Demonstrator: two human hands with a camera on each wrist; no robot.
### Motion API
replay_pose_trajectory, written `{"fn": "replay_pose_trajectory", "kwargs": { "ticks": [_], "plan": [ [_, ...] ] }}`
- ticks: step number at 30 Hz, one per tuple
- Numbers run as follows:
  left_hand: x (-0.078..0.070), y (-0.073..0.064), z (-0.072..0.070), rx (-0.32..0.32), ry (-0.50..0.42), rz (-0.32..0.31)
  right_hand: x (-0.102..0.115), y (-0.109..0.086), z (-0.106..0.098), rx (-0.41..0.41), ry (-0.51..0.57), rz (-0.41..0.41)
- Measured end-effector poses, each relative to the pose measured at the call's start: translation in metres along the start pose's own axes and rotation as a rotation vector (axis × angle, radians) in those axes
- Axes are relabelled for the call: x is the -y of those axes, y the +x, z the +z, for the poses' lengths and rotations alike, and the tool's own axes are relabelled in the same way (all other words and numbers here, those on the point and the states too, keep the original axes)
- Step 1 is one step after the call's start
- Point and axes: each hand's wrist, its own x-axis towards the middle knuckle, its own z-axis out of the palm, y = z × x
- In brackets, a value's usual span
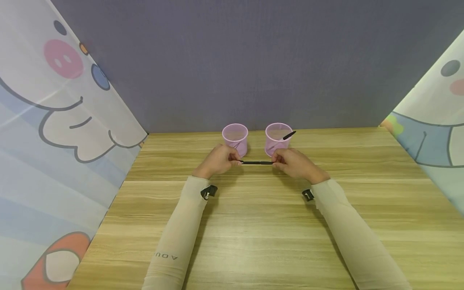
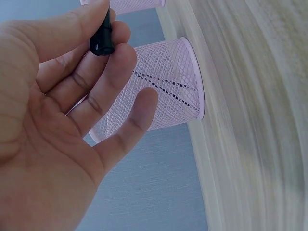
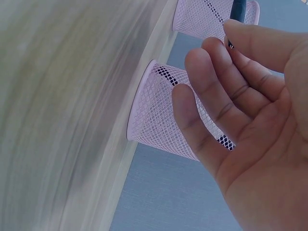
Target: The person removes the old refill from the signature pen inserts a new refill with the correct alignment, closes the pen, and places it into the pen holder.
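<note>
My left hand (image 1: pixel 216 161), in front of the left pink cup (image 1: pixel 242 146), pinches one end of a black pen (image 1: pixel 256 162) stretching rightward near that cup, to whose right stands another pink cup (image 1: pixel 280 145) and my right hand (image 1: pixel 295 164) pinches the pen's other end.

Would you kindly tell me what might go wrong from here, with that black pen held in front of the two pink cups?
The black pen is pinched only near its ends by the left hand and right hand, so it might slip if either grip loosens.
Both hands are close to the left cup and right cup, so either might get knocked.
The second pen leans out over the right cup's rim and might be caught in passing.
</note>
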Motion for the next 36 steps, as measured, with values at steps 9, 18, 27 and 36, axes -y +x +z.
{"fn": "replay_pose_trajectory", "kwargs": {
  "ticks": [9,18,27,36],
  "plan": [
    [-0.0019,-0.0006,-0.0007,-0.003,-0.01,0.011,0.0006,0.0005,-0.001,-0.014,-0.003,0.003],
    [-0.0014,-0.0004,-0.0009,-0.01,-0.011,0.031,0.0022,0.0009,-0.0024,-0.03,-0.008,0.002],
    [-0.0024,-0.0005,-0.0018,-0.005,-0.023,0.019,0.0013,0.0005,-0.0024,-0.036,-0.004,-0.008],
    [-0.0027,-0.0009,-0.0028,-0.001,-0.029,0.019,0.002,-0.0002,-0.005,-0.013,0.011,0.021]
  ]
}}
